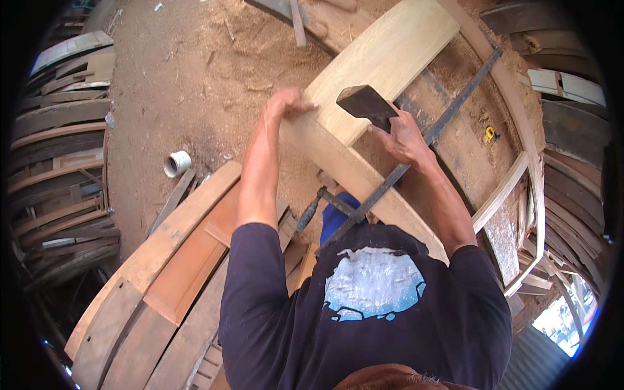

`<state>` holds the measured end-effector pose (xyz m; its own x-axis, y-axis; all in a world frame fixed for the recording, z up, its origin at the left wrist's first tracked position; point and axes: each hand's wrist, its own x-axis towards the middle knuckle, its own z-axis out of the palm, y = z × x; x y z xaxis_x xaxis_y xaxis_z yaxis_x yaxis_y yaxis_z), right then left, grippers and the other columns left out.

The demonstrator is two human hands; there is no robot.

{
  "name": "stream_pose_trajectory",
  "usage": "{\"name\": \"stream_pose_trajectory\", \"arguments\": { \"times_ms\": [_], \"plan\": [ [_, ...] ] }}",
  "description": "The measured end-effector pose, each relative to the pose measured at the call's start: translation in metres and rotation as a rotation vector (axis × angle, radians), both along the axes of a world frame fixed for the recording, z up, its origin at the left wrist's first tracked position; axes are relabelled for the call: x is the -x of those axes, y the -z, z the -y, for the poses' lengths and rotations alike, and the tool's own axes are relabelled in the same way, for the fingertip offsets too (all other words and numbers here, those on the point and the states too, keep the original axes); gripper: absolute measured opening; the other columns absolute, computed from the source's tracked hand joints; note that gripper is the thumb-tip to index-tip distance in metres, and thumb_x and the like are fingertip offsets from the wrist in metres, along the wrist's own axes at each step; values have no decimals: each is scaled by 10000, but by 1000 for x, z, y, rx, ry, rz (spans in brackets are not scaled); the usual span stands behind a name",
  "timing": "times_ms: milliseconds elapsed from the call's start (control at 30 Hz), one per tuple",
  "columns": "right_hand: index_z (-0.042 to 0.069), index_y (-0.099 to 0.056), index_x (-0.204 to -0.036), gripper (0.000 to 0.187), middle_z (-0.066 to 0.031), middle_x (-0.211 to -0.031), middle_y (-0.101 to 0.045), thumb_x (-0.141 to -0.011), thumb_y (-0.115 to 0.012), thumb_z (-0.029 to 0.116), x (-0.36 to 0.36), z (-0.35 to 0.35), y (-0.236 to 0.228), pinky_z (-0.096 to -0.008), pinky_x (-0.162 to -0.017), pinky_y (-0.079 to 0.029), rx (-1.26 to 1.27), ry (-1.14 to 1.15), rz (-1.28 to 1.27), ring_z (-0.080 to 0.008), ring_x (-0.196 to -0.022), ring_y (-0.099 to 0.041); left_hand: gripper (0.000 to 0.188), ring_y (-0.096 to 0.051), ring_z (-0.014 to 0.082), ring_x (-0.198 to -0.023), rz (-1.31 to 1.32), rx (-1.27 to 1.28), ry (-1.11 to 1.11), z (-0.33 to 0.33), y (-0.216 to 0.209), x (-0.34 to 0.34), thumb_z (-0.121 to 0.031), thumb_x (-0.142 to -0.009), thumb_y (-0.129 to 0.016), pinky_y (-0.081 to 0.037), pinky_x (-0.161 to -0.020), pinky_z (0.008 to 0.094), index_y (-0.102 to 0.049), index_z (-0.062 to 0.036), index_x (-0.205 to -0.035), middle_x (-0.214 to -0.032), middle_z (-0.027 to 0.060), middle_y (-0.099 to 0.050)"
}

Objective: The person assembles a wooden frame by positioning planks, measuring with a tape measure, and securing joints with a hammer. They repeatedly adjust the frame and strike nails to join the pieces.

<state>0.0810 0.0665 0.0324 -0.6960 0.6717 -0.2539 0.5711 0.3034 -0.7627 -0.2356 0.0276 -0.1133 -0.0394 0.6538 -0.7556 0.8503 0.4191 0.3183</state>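
Note:
My left hand (289, 103) is slightly blurred, fingers spread, at the far left end of a long brown wooden rail (338, 156); a fingertip reaches the pale wide board (383, 49). In my right hand (406, 138) is a dark mallet-like tool (365, 104) with a broad block head, held over the board's near end; its exact kind is unclear. Against the rail sits the pale board's near end. A long metal bar clamp (448, 120) runs diagonally beside the board and crosses the rail, its dark screw handle (308, 214) close to my body.
Dark planks (468, 175) lie beneath the work, with a yellow tape measure (489, 134) on the right. A white container (177, 164) lies on the sawdust-covered ground. Wooden panels (188, 260) lean at lower left. Stacked timber (62, 123) lines both sides.

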Motion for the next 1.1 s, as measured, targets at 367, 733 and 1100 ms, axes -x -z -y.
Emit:
{"name": "stream_pose_trajectory", "arguments": {
  "times_ms": [367,733,1100],
  "plan": [
    [-11,-620,-1180,458,-213,-950,-691,-885,-652,338,30,-122,107,-435,-811,-528,-256,282,423,-294,-914,-687,872,-415,353,-1353,-248,-438,-274,30,-34,-27,-442,-752,-805,-301,-1156,440,-429,-48,-1434,-1447,230,-447],
    [-71,-335,-1445,833,-274,-1456,-420,-903,-594,506,229,-118,103,-448,-1137,-334,-317,154,220,-400,-1371,-393,848,-566,292,-1154,1595,-321,-1649,186,71,-94,-413,-748,-810,-479,-978,439,-398,-54,-1397,-1248,129,-583],
    [-87,-582,-1184,530,-272,-1128,-649,-800,-556,278,252,-174,119,-463,-901,-485,74,117,229,-405,-1060,-626,722,-608,330,-1076,1620,-306,-1814,172,84,-134,-209,-655,-713,-515,-954,487,-487,2,-1307,-1195,160,-604]
  ]
}}
